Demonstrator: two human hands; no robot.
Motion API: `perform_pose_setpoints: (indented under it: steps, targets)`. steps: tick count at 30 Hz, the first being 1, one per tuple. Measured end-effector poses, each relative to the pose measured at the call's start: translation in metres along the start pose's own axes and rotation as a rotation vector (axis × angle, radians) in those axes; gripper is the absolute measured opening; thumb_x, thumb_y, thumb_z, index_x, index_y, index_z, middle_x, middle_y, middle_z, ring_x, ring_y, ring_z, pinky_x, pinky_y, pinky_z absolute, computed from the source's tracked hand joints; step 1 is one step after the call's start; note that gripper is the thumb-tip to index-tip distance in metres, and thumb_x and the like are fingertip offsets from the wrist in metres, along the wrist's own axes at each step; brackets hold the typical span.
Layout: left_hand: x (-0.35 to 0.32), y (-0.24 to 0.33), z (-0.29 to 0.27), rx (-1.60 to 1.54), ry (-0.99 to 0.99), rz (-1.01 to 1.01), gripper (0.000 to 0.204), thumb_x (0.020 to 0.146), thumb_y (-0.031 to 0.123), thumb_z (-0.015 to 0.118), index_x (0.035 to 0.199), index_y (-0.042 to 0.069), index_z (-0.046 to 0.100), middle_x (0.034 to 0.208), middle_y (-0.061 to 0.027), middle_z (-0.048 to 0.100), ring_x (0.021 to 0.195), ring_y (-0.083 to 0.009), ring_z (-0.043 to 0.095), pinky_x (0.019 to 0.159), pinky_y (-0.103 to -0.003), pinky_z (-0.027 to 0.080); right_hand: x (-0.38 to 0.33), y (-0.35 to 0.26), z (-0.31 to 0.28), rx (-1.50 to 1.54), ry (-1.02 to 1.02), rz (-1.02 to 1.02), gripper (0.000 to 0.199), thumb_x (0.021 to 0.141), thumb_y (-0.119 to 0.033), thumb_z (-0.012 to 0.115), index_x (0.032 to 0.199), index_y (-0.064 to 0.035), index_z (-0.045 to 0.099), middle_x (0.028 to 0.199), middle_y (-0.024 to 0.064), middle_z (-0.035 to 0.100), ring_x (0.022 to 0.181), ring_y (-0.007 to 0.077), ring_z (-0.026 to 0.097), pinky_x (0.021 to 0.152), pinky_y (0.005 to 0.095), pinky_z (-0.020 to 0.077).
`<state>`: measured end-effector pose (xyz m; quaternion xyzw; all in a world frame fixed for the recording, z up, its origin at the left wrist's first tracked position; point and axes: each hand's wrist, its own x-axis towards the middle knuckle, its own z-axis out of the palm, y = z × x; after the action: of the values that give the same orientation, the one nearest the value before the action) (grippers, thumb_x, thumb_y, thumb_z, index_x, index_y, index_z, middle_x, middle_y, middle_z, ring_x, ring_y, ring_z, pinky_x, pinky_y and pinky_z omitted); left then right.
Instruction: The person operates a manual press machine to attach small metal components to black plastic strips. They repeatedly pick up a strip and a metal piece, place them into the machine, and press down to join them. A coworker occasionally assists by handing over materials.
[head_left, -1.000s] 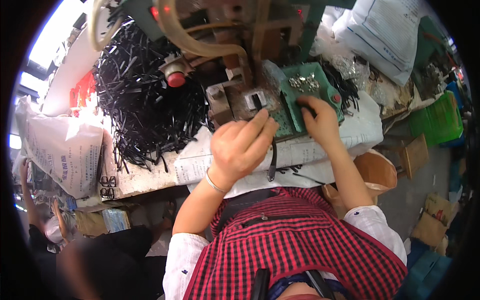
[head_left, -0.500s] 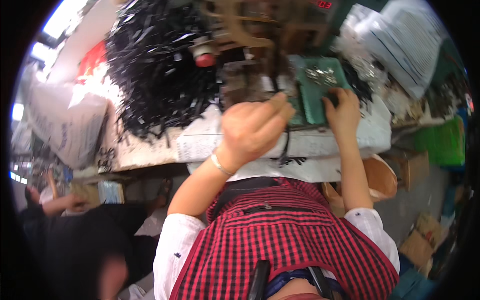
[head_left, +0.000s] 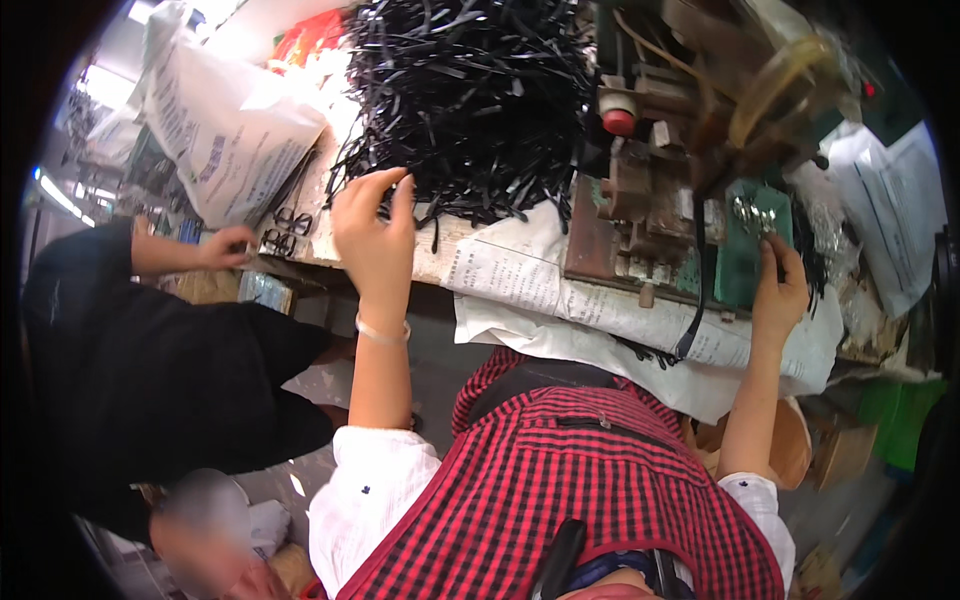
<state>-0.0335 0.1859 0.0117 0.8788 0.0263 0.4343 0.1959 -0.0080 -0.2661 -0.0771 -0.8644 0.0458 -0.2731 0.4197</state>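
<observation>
My left hand (head_left: 375,230) is raised at the near left edge of a large pile of black strips (head_left: 470,110). Its thumb and forefinger come together at a dark strip end. On the right, my right hand (head_left: 780,295) reaches into a green tray (head_left: 738,275) of small silver metal pieces (head_left: 752,215). The fingertips are pressed together beside the pieces; whether one is between them is too small to tell. Between my hands stands a brown metal machine (head_left: 640,200). One long black strip (head_left: 705,290) hangs down from its front, past the table edge.
A red button (head_left: 618,122) sits on the machine's left. White printed sacking (head_left: 510,265) covers the table's front edge. A stuffed white sack (head_left: 230,130) stands at the left, near a co-worker's hand (head_left: 230,248). Clear plastic bags (head_left: 830,210) lie right of the tray.
My left hand has left the machine's front and moved left to the black pile. My right hand's fingers have moved to the metal pieces. The view has swung left; a black strip hangs at the machine.
</observation>
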Motion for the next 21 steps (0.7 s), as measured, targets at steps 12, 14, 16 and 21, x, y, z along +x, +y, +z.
perform_pose_setpoints:
  steps: [12,14,16,21]
  targets:
    - [-0.047,-0.043,0.105,-0.004,0.183,-0.233,0.011,0.080,0.015,0.080,0.079,0.006,0.074,0.088,-0.0082,0.061,0.087,-0.0292,0.063,0.073,-0.042,0.051,0.023,0.037,0.023,-0.189,-0.211,-0.077,0.033,0.107,-0.026,0.062,0.129,-0.0030,0.073,0.126,0.0113,0.075,0.112,0.0244,0.072,0.096,0.0345,0.0549]
    - [-0.040,-0.028,0.096,-0.113,0.211,-0.207,0.009,0.086,0.013,0.078,0.089,0.004,0.075,0.090,-0.0098,0.065,0.082,-0.0295,0.068,0.072,-0.041,0.055,0.016,0.042,0.006,-0.292,-0.186,-0.045,0.033,0.107,-0.026,0.063,0.128,-0.0027,0.073,0.126,0.0111,0.075,0.112,0.0243,0.072,0.096,0.0341,0.0550]
    - [-0.031,-0.009,0.093,-0.308,0.253,-0.198,0.010,0.089,0.012,0.078,0.093,0.004,0.076,0.092,-0.0114,0.068,0.082,-0.0309,0.070,0.072,-0.040,0.056,0.008,0.045,-0.003,-0.244,-0.111,-0.082,0.032,0.106,-0.024,0.064,0.127,-0.0012,0.074,0.124,0.0114,0.076,0.111,0.0235,0.072,0.097,0.0329,0.0550]
    - [-0.019,0.021,0.062,-0.632,0.078,-0.270,0.014,0.091,0.005,0.079,0.105,0.003,0.077,0.094,-0.0060,0.069,0.074,-0.0100,0.066,0.064,-0.025,0.054,-0.002,-0.009,0.005,0.106,-0.054,-0.007,0.026,0.102,-0.012,0.070,0.125,0.0003,0.074,0.121,0.0126,0.076,0.107,0.0208,0.071,0.097,0.0325,0.0541]
